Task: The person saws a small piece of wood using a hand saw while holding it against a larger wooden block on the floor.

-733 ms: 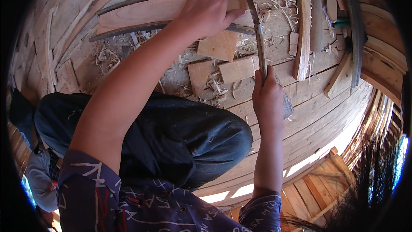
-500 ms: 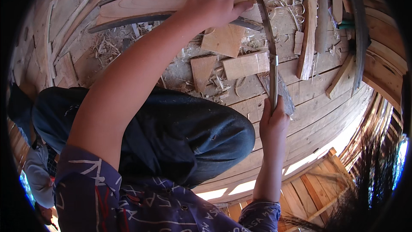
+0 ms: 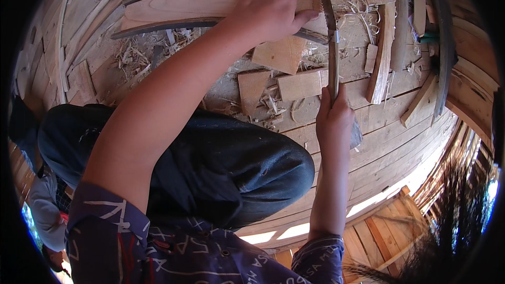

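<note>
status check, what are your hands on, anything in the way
Right hand gripping saw by its handle. Left hand on pale board. Saw blade at board's right end. Shavings, offcuts lying close by.

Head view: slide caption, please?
Left hand rests on a long pale wooden board; right hand grips a narrow metal saw by its brown handle.

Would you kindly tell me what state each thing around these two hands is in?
Left hand: laid on the long board, thumb spread.
Right hand: closed around the handle of the saw.
Saw: blade beside the board's right end; contact unclear.
Long board: lying crosswise, partly covered by the left hand.
Wood offcuts: loose on the floor.
Shavings: curled, scattered.
</note>
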### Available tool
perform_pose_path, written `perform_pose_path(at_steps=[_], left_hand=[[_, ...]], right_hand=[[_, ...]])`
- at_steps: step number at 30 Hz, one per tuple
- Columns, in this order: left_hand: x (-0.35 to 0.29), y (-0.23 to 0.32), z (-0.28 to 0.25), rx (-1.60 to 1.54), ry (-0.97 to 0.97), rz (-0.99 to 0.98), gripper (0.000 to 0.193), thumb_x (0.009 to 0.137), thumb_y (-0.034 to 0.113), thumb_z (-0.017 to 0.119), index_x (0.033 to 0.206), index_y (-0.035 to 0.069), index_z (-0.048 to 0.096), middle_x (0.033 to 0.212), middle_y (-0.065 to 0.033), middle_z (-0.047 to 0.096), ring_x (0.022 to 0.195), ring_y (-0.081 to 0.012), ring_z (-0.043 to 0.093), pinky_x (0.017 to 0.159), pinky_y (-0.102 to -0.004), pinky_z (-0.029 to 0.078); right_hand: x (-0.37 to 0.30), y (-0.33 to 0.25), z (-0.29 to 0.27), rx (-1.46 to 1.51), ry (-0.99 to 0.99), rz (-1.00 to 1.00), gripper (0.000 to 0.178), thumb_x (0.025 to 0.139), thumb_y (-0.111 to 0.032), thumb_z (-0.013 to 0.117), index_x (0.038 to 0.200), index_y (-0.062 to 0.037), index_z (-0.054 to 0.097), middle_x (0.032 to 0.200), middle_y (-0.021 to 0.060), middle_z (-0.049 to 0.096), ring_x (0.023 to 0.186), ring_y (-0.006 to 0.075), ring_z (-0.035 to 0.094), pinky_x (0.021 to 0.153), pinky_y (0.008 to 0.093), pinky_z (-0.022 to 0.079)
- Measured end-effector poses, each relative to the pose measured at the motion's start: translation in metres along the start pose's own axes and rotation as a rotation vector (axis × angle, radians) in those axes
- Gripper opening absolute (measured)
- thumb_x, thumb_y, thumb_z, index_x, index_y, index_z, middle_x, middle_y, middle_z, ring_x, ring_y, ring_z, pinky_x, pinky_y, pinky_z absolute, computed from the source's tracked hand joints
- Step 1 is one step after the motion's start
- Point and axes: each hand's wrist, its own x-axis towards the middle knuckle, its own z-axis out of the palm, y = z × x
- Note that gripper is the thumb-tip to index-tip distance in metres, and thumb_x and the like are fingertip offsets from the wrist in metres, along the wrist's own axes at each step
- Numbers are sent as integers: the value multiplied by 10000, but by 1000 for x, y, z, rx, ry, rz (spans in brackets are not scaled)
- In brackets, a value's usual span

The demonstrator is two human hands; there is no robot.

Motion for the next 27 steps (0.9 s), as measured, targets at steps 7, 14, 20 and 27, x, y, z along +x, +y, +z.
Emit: perform_pose_path(at_steps=[7,14,20,27], left_hand=[[-4,-9,9,47,136,56,559,913,498,548,1115,-23,520,1071,-215,615,1068,-338,576,929,-516,371],[-4,-9,11,31,78,75,577,909,523,551,1142,-4,533,1072,-183,631,1052,-303,597,916,-503,373],[2,-2,-1,-13,-37,-26,567,915,499,547,1134,-22,515,1076,-199,620,1066,-320,580,917,-512,375],[-10,-14,19,124,204,109,592,896,564,560,1190,51,570,1038,-119,667,1001,-269,632,902,-465,372]], right_hand=[[-78,4,-36,24,-84,173,160,983,-163,537,1017,-8,552,648,211,606,607,411,634,491,452,455],[0,-6,-7,19,-53,77,207,985,-190,538,1026,11,559,694,229,631,670,413,653,515,460,465],[-2,-10,-14,1,-43,61,187,988,-184,530,1015,0,548,690,236,626,671,427,644,512,475,462],[-69,2,-35,42,-80,152,197,986,-184,537,1027,7,562,732,235,643,695,427,654,534,457,476]])
